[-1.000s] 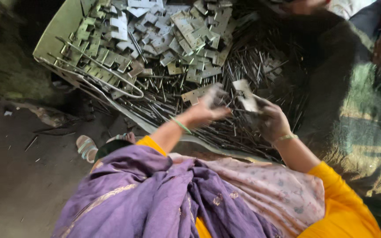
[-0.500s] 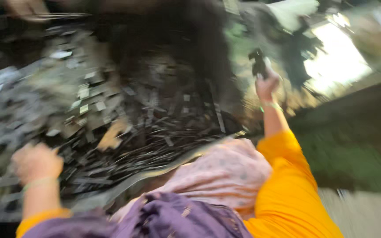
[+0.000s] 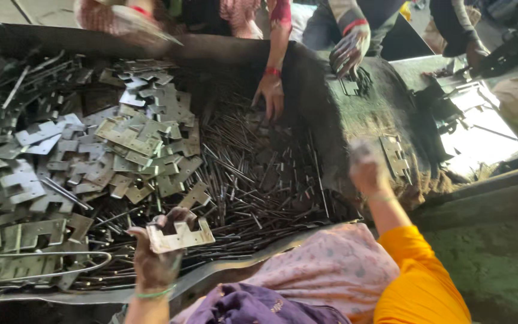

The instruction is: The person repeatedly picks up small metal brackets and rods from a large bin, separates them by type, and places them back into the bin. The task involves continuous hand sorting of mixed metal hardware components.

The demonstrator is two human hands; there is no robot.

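Note:
My left hand grips a notched metal hinge plate just above the near rim of the tray. My right hand is raised and blurred over the dark cloth at the tray's right side, close to a small stack of hinge plates; whether it holds anything I cannot tell. A heap of grey hinge plates fills the left of the tray. A pile of thin dark metal pins lies in the middle.
Other people's hands work across the tray: one on the pins, a dark-gloved one on the cloth, another at the top left. A bent wire loop lies near the tray rim. Bright metal surface at right.
The view swung sharply and has settled. My left hand came back near the tray's front edge holding one plate. My right hand dropped from high at the right down toward the cloth.

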